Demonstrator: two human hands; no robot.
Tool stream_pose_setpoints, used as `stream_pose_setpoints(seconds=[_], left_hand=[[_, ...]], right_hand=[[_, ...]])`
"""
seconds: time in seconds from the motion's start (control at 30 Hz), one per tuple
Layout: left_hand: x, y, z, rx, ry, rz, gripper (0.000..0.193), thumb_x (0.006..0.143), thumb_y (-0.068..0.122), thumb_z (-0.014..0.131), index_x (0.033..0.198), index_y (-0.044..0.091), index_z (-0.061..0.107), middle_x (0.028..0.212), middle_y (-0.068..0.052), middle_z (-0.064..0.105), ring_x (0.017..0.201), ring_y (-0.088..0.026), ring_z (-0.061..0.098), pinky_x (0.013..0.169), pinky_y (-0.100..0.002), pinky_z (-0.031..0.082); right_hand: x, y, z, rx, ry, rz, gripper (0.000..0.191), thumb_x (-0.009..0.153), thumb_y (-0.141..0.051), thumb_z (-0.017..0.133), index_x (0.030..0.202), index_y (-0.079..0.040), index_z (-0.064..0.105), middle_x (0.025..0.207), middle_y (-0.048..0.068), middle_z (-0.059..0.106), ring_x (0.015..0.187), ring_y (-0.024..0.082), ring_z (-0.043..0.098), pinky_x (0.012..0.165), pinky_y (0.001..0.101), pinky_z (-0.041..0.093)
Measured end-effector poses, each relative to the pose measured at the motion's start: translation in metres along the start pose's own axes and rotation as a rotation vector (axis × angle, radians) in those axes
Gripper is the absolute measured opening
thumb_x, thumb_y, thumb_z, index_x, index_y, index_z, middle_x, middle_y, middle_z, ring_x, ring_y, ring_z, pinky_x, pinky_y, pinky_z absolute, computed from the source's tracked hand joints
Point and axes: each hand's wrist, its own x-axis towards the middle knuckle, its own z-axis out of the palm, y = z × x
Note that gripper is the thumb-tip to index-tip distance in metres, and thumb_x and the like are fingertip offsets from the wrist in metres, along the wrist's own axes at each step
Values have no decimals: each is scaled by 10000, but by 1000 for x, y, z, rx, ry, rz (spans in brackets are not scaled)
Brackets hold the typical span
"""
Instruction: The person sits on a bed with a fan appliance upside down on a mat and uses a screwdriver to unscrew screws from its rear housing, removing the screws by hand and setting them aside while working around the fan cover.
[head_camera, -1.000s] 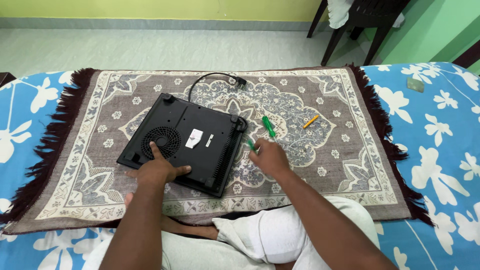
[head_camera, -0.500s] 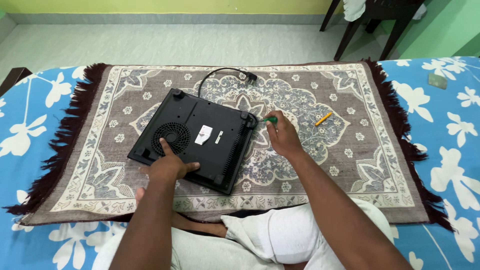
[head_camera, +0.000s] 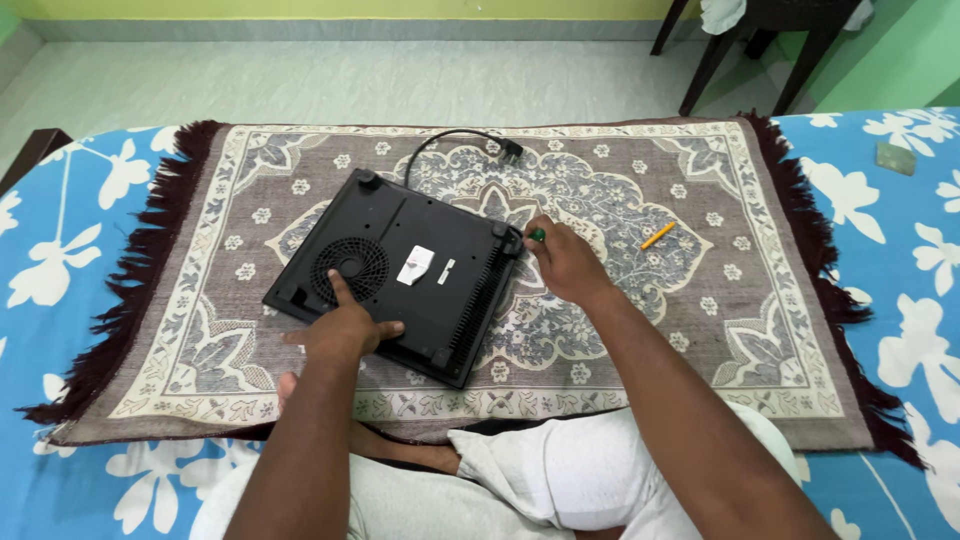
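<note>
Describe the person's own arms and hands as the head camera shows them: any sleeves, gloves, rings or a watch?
Both arms are bare from wrist to past the elbow, no sleeves in view. The left hand and the right hand wear no gloves, and no watch, band or ring shows. White cloth covers the lap.

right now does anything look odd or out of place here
The black appliance lies upside down and askew on the rug, its vent grille facing up. A yellow pencil lies loose to its right. Nothing looks spilled or broken.

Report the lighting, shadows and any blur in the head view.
Head view: soft, even light, no glare; faint shadows under the left hand on the black appliance and beside the right hand; rug pattern sharp; slight wide-angle bending at the edges.
</note>
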Motion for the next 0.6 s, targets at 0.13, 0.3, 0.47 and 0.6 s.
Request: stream_pose_setpoints(seconds=[0.13,0.3,0.47,0.6], left_hand=[[9,-3,3,-45,44,32,1371,839,670,723,1629,211,-299,1459,-169,610,1383,-376,559,1213,-724,72],[29,-3,2,-61,61,52,1362,816,647,761,1640,266,-254,1472,-147,597,1398,-368,540,1185,-758,27],[42,-7,0,-94,92,93,1384,789,608,807,1655,280,-223,1474,-142,601,1414,-359,527,1175,-768,-60],[49,-11,2,-138,114,109,1393,776,584,828,1650,310,-222,1462,-137,611,1423,-356,507,1165,-769,-55]], right_hand=[[15,4,3,-124,-159,166,222,1088,-274,487,1113,-61,541,802,172,638,731,355,656,704,511,484],[11,18,4,-13,-45,118,195,1054,-217,512,1104,-30,536,821,165,704,758,366,685,695,503,503],[2,24,-3,94,-78,241,215,1028,-239,519,1103,-40,553,821,153,733,750,314,728,696,471,530],[-5,21,-8,45,-190,413,260,1062,-300,509,1086,-48,568,807,156,730,749,310,730,729,474,530]])
